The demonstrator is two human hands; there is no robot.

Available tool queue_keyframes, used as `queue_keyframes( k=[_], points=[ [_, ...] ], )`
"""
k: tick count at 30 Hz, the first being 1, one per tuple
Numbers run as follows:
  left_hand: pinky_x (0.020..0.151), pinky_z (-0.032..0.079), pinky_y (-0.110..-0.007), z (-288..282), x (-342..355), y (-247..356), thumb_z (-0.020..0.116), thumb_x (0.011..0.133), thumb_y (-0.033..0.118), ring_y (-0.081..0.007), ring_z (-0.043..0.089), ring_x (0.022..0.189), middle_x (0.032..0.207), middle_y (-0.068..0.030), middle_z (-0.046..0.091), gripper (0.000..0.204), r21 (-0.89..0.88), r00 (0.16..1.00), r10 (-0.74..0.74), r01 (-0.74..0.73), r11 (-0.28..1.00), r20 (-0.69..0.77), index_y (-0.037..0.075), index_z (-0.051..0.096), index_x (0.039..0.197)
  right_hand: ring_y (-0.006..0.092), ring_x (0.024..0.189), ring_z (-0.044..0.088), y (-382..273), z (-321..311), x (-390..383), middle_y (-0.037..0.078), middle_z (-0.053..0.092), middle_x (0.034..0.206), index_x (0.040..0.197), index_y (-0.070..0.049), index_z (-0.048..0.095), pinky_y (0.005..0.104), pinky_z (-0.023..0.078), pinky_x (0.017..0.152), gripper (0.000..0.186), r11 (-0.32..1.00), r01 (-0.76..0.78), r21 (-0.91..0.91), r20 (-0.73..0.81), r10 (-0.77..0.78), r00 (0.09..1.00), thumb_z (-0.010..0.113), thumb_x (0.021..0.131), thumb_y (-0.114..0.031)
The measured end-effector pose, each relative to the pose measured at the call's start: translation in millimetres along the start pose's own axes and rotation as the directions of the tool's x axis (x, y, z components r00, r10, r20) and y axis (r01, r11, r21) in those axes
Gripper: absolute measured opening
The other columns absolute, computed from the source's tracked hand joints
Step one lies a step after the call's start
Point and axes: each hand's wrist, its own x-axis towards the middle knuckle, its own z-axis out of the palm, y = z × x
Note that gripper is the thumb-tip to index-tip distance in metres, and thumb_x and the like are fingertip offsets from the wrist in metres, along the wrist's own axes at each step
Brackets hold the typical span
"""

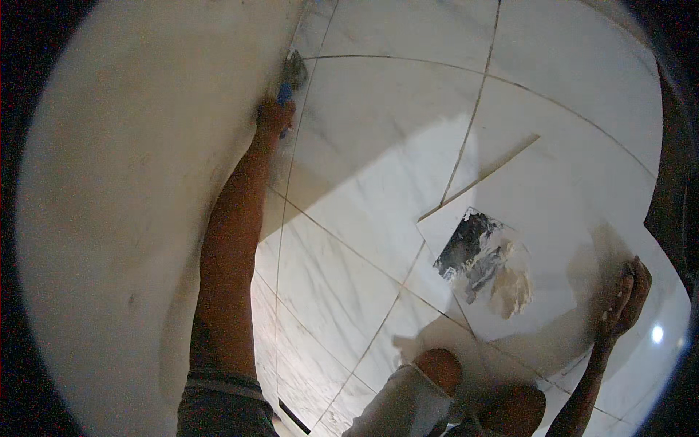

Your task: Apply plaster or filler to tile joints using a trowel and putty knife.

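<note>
My left hand (274,116) reaches far forward along the foot of the wall, closed around the blue handle of a putty knife (284,92). The greyish, smeared head of the putty knife lies at the joint between wall and floor; its exact shape is unclear. At the right, my right hand (625,300) is beside the right part of a white board (539,197). Its fingers are stretched out close together, pale smears mark it, and nothing shows in it. On the board, a dark flat plate (466,242) is partly covered by a heap of cream-coloured putty (512,289).
A pale, smudged wall (131,182) runs along the left side. Marble-patterned tiles (342,255) with dark joints cover the floor. My bent knees (440,371) are at the bottom. A dark area (673,175) borders the far right, and a bright light reflection shows low on that side.
</note>
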Motion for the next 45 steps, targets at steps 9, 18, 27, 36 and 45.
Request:
queue_keyframes(
  k=[9, 18, 27, 36, 45],
  points=[
    [0.08, 0.052, -0.05, 9, 107, -31, 0.053, 0.09, 0.028, -0.0366, 0.066, 0.077, 0.091, -0.0207, 0.067, 0.047, 0.465, 0.943, 0.106, -0.251, 0.849, 0.316, -0.001, 0.049, 0.127, 0.0319, 0.115, 0.052, 12, 28, 2, 0.019, 0.055, 0.122, 0.12, 0.005, 0.055, 0.0406, 0.039, 0.101, 0.034, 0.995, 0.069, 0.078, 0.029, -0.071, 0.997, 0.04, 0.099, -0.017],
    [0.079, 0.055, -0.045, 36, 117, -45, 0.053, 0.085, 0.015, -0.0292, 0.069, 0.091, 0.099, -0.0119, 0.071, 0.023, 0.883, 0.909, 0.201, -0.407, 0.235, 0.366, 0.007, 0.072, 0.095, 0.0305, 0.114, 0.053, 11, 37, -3, 0.018, 0.056, 0.121, 0.118, 0.005, 0.055, 0.0408, 0.039, 0.101, 0.032, 0.998, -0.004, 0.063, 0.025, 0.002, 1.0, 0.041, 0.1, -0.017],
    [0.097, 0.04, -0.048, 40, 103, -39, 0.05, 0.087, 0.02, -0.0331, 0.062, 0.096, 0.104, -0.0157, 0.062, 0.023, 0.753, 0.959, 0.225, -0.277, 0.597, 0.174, 0.007, 0.06, 0.103, 0.0305, 0.113, 0.053, 20, 35, -5, 0.018, 0.057, 0.12, 0.118, 0.004, 0.056, 0.0411, 0.04, 0.1, 0.033, 0.996, 0.05, 0.073, -0.002, -0.05, 0.999, 0.041, 0.1, -0.018],
    [0.094, 0.047, -0.049, 37, 74, -12, 0.048, 0.088, 0.02, -0.041, 0.058, 0.109, 0.125, -0.0246, 0.055, 0.043, 0.787, 0.917, 0.375, -0.331, 0.522, 0.137, 0.002, 0.05, 0.128, 0.0313, 0.115, 0.052, 24, 24, 1, 0.019, 0.056, 0.121, 0.12, 0.006, 0.055, 0.0408, 0.039, 0.101, 0.033, 0.999, 0.02, 0.043, 0.05, -0.023, 0.998, 0.041, 0.1, -0.016],
    [0.093, 0.047, -0.049, 43, 66, -31, 0.05, 0.088, 0.023, -0.0416, 0.057, 0.109, 0.122, -0.0255, 0.056, 0.049, 0.572, 0.916, 0.36, -0.203, 0.795, -0.177, 0.0, 0.046, 0.131, 0.0328, 0.116, 0.052, 32, 25, 3, 0.02, 0.055, 0.122, 0.121, 0.007, 0.053, 0.0419, 0.04, 0.101, 0.035, 0.997, 0.057, 0.047, 0.057, -0.059, 0.997, 0.04, 0.1, -0.017]
  ],
)
